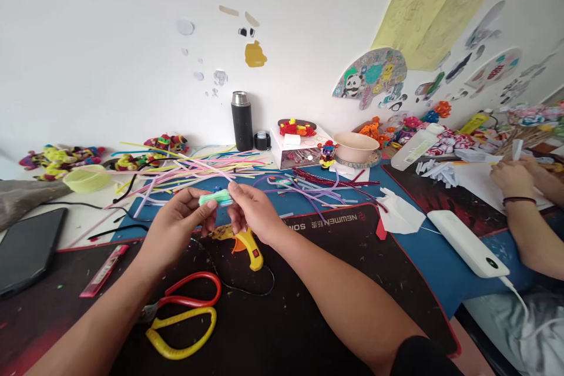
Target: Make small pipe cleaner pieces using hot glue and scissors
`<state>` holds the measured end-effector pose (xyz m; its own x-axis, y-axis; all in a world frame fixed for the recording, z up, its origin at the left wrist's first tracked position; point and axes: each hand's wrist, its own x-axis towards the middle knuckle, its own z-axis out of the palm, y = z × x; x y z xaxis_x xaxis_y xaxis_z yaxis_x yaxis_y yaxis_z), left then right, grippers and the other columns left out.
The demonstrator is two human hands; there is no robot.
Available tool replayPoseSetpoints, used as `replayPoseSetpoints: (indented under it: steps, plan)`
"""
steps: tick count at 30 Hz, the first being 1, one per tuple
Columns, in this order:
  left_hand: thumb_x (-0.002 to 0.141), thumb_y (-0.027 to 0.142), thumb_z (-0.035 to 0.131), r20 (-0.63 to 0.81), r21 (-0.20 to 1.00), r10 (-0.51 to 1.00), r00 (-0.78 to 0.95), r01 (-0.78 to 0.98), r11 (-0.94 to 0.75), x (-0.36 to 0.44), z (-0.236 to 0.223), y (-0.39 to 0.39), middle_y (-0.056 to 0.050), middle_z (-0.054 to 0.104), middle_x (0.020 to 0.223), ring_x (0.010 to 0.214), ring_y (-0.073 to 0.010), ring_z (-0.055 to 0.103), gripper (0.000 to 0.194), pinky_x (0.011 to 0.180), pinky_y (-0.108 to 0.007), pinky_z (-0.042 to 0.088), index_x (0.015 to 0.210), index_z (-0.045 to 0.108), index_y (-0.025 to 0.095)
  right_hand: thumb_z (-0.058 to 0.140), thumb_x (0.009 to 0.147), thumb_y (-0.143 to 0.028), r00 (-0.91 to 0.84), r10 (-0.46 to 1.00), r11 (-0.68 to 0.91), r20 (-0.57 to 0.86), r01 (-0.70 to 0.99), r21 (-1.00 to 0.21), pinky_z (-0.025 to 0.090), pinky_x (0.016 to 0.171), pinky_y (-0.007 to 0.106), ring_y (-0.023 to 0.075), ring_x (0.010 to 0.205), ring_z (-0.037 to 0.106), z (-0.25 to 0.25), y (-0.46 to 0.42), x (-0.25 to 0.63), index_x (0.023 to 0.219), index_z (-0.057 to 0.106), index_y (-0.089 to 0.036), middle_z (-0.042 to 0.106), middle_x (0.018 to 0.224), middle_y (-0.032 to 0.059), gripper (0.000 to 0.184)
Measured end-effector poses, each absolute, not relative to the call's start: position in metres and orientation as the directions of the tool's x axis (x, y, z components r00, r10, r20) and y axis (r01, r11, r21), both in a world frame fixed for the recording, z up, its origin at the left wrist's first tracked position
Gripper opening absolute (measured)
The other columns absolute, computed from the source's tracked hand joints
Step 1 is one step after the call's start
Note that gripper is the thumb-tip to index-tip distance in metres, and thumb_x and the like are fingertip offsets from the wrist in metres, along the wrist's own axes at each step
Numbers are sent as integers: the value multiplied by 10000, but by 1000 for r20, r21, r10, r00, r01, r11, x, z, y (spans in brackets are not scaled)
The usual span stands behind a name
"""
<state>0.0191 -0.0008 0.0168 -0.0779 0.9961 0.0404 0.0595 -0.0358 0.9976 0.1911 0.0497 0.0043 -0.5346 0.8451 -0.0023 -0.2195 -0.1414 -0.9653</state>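
Observation:
My left hand and my right hand are raised over the black desk mat. Both pinch a small mint-green fuzzy pipe-cleaner piece between thumbs and fingers, one hand at each end. Just below them lies a yellow glue gun with an orange trigger and a black cord. Scissors with one red and one yellow handle lie on the mat near my left forearm.
Several loose coloured pipe cleaners spread behind my hands. A black flask, a white box, a beige bowl stand at the back. A dark tablet lies left. Another person's hands work at right beside a white power bank.

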Motion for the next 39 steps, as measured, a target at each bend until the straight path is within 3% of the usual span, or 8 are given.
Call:
replayPoseSetpoints:
  steps: [3,7,11,18,27,35,39]
  plan:
    - [829,558,842,40,999,994,-103,30,-37,18,21,0,9,687,610,528,-163,596,389,493,-257,465,868,644,225,583,939,-784,-543,840,-131,4,-209,-969,334,369,197,97,432,603,5,52,193,894,548,-211,594,627,-53,576]
    - [805,595,849,43,999,993,-114,22,-41,20,24,-1,5,680,611,518,-156,589,422,474,-252,457,820,653,222,708,895,-720,-554,832,-112,25,-213,-971,339,363,200,96,431,609,3,51,192,1097,624,-213,627,687,-58,551]
    - [818,648,813,-2,1000,999,-37,24,3,20,18,0,-3,677,630,515,-161,600,464,463,-258,449,812,643,216,765,851,-695,-532,845,-78,51,-217,-973,357,375,204,87,405,575,4,48,190,1018,638,-203,616,642,-70,534]
    - [802,641,827,82,993,997,-8,80,-81,17,18,1,-6,725,694,605,-216,673,624,571,-321,553,1213,633,215,758,818,-732,-467,884,-87,10,-186,-979,354,365,207,99,367,538,7,50,192,885,594,-210,546,502,-98,551]
    - [774,571,883,76,997,993,-89,38,-73,23,19,-1,-9,722,657,612,-193,672,437,595,-300,562,922,681,213,770,831,-697,-486,874,-81,33,-212,-974,360,366,209,100,350,524,0,49,189,866,570,-218,523,482,-113,520]
    - [746,556,905,33,999,997,-68,10,-32,24,19,-1,-6,708,586,512,-168,617,429,520,-276,506,853,672,212,771,875,-626,-483,872,-31,77,-212,-977,336,377,209,94,340,476,-7,50,186,856,551,-231,478,451,-125,454]
    - [737,561,906,24,1000,996,-90,8,-23,25,19,0,-10,704,574,503,-165,608,433,513,-272,493,854,685,206,750,870,-673,-477,877,-51,58,-212,-976,341,380,212,90,338,467,-5,48,186,830,518,-234,459,447,-129,499]
